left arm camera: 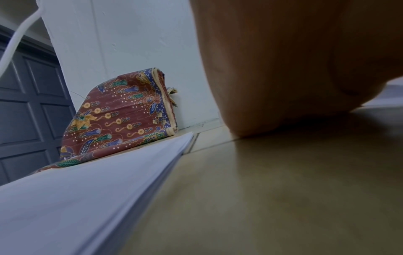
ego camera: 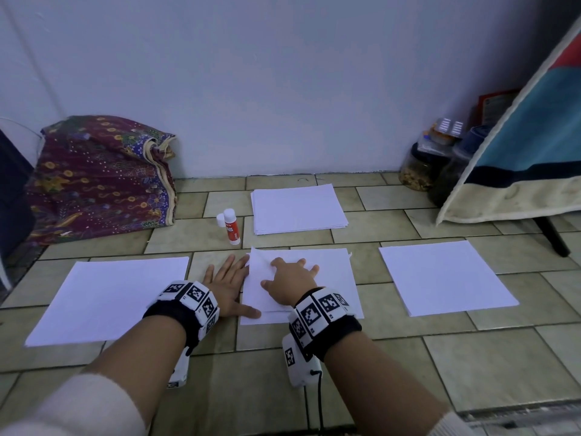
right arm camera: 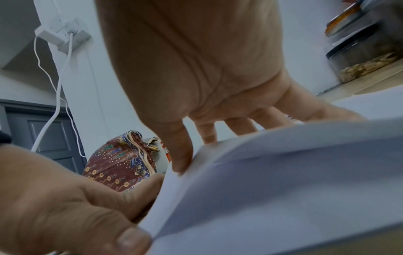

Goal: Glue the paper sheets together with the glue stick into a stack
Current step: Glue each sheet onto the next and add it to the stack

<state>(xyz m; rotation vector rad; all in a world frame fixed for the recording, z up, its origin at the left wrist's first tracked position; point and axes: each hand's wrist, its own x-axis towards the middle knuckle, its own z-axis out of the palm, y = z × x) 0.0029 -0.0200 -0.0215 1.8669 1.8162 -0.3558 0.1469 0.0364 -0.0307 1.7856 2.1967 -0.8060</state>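
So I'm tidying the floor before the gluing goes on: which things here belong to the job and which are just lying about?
Belongs to the job:
- glue stick, standing, its cap beside it
- middle sheets under the right hand and left hand
- far paper stack
- left sheet
- right sheet

Just lying about:
- patterned cloth bundle
- jars by the wall

L hand (ego camera: 227, 283) lies flat, palm down, fingers straight and spread, thumb out to the right. R hand (ego camera: 290, 280) beside it, palm down, fingers spread and slightly bent, fingertips (right arm camera: 181, 165) pressing down. Both forearms reach fwd, marker bands on both wrists.
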